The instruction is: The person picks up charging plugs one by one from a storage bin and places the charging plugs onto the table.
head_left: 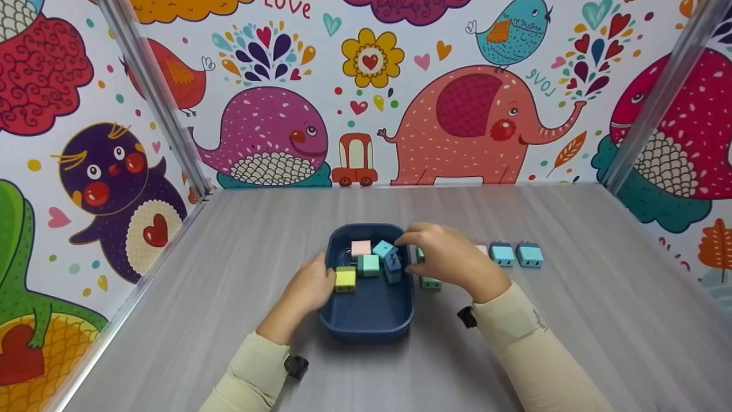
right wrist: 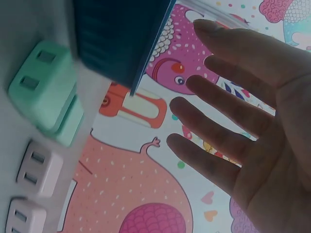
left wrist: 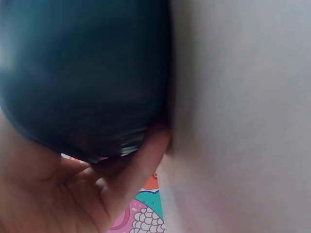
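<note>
A dark blue plastic bin (head_left: 366, 315) stands on the table. My left hand (head_left: 309, 286) grips its left side, fingers along the outer wall in the left wrist view. Inside lie several small USB chargers: a pink charger (head_left: 361, 248), a light blue charger (head_left: 383, 249), a mint charger (head_left: 369, 265), a dark blue charger (head_left: 392, 269) with prongs up, and a yellow charger (head_left: 345, 280) by the left wall. My right hand (head_left: 443, 254) hovers at the bin's right rim. In the right wrist view its fingers (right wrist: 209, 126) are spread apart and hold nothing.
Right of the bin, a green charger (head_left: 430, 282) stands partly under my right hand. Farther right are a light blue charger (head_left: 502, 254) and another light blue charger (head_left: 530, 255). Pale pink chargers (right wrist: 40, 168) show in the right wrist view. Printed panels (head_left: 366, 114) enclose the table.
</note>
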Demonstrator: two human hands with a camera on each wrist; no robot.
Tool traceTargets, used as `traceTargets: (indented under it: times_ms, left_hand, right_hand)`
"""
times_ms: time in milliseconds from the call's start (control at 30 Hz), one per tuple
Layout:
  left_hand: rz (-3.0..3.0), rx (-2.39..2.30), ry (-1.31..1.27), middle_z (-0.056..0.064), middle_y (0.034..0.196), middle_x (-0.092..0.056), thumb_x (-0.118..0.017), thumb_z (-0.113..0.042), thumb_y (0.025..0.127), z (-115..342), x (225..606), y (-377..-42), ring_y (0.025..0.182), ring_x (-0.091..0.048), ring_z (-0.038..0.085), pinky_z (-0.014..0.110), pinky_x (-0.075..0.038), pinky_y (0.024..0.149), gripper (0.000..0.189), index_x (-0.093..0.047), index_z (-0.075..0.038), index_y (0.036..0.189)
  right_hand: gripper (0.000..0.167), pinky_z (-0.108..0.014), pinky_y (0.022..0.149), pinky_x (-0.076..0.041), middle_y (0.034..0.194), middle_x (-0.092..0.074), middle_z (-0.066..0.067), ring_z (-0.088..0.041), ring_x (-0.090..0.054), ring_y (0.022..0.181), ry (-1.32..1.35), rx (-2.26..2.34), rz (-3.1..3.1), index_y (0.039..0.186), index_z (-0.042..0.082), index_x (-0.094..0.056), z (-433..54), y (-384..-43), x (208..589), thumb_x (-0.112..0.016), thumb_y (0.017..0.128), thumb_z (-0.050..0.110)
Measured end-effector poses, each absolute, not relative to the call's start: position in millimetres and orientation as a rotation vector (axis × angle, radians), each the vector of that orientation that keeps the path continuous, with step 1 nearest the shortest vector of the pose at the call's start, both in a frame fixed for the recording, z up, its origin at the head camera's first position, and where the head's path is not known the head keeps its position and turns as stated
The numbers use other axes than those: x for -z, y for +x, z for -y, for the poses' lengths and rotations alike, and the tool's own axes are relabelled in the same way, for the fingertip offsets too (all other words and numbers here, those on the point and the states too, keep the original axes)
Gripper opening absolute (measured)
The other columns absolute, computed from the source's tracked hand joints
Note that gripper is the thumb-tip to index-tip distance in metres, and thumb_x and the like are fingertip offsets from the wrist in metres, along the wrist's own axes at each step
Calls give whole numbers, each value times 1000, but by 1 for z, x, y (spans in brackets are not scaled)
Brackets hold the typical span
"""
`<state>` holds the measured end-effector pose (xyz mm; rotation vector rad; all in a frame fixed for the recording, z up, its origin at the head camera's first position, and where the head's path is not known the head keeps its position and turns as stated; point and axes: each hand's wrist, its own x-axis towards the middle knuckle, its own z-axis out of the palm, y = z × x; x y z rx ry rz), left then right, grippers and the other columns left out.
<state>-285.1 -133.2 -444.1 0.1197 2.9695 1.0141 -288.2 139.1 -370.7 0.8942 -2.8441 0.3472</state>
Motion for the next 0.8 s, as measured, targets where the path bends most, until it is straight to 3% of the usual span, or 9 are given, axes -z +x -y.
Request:
traceTargets:
  times_ms: [433,800]
  left_hand:
    - [-2963,-1014,104,33,155,-50,-47,-14,110,133,443,-283,144,-51,45,59,-41,117,54,-40,14,156]
    - [-2966,-1012,99,30,151,-56,-48,-14,110,133,443,-283,140,-55,43,58,-45,113,51,-44,11,155]
  right_hand:
    - [49,-43,101,-58,133,-72,-7,-25,-69,121,949,-467,2835,132,16,-77,-106,-291,368,-92,85,18]
    - [45,-43,100,-59,126,-73,-9,-24,-71,112,990,-425,2824,128,11,-78,-104,-300,378,-92,85,11]
